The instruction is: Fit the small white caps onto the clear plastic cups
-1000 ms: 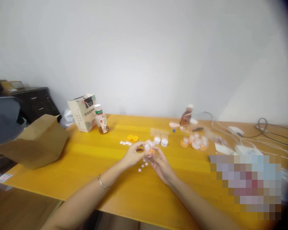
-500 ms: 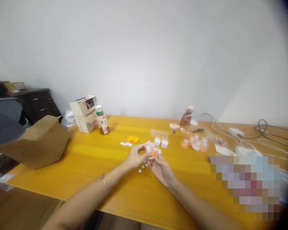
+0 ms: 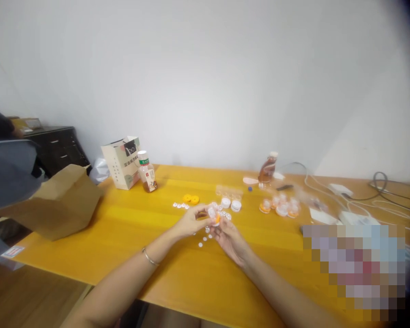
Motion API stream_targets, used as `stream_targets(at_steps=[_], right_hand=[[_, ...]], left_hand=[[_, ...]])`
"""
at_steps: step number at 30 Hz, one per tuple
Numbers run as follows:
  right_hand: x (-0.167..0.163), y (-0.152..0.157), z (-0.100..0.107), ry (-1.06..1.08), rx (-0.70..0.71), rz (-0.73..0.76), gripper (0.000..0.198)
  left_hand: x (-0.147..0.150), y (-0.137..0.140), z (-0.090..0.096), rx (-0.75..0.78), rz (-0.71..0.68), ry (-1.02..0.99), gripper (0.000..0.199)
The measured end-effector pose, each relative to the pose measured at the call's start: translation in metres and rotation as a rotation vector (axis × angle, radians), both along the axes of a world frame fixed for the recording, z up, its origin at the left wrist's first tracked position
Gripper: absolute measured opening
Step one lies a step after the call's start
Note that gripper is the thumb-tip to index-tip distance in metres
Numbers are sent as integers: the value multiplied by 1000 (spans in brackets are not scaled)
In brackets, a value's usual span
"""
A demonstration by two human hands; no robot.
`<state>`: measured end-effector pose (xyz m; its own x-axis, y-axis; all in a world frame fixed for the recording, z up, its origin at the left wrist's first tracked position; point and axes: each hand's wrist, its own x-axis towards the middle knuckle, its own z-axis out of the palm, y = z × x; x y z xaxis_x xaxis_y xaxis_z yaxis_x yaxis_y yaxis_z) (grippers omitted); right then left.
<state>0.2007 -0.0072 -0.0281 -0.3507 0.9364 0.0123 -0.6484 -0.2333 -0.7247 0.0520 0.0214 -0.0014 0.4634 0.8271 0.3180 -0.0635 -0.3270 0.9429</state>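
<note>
Over the middle of the table, both my hands meet on a small clear-domed piece with an orange base (image 3: 217,219). My left hand (image 3: 191,222) is closed on its upper left side, thumb and fingers pinching it. From below and the right, my right hand (image 3: 229,239) grips the base; some of its fingers are hidden. Small white discs (image 3: 200,244) lie on the table under my hands, and dotted white pieces (image 3: 225,215) are just behind them. Two orange round caps (image 3: 190,199) rest to the left, near a row of small white pieces (image 3: 181,206). White round pieces (image 3: 236,206) stand beyond.
Clear-domed pieces (image 3: 283,206) cluster at the right. A drink bottle (image 3: 147,172) stands beside a printed paper bag (image 3: 121,164), with a brown bag (image 3: 64,200) at the left edge. Another bottle (image 3: 268,168) and white cables (image 3: 314,187) are back right. Another person's sleeve shows far left.
The view has shifted slightly, so the table's contents appear a little farther right. My hands stay together on the clear-domed piece, which looks slightly turned.
</note>
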Motion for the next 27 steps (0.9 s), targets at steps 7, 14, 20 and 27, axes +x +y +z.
stream_targets(at_steps=[7,14,20,27], right_hand=[[-6,0,-3,-23,132,-176,23],[-9,-4,-1,-53,205,-321,24],[-8,-5,4,-12,70,-118,26],[-13,-11,1,-46,187,-253,19]], left_hand=[[14,-8,-3,159,274,99,18],[23,-13,-3,11,303,7,24],[18,-13,1,63,264,5,25],[25,-23,0,91,327,55,22]])
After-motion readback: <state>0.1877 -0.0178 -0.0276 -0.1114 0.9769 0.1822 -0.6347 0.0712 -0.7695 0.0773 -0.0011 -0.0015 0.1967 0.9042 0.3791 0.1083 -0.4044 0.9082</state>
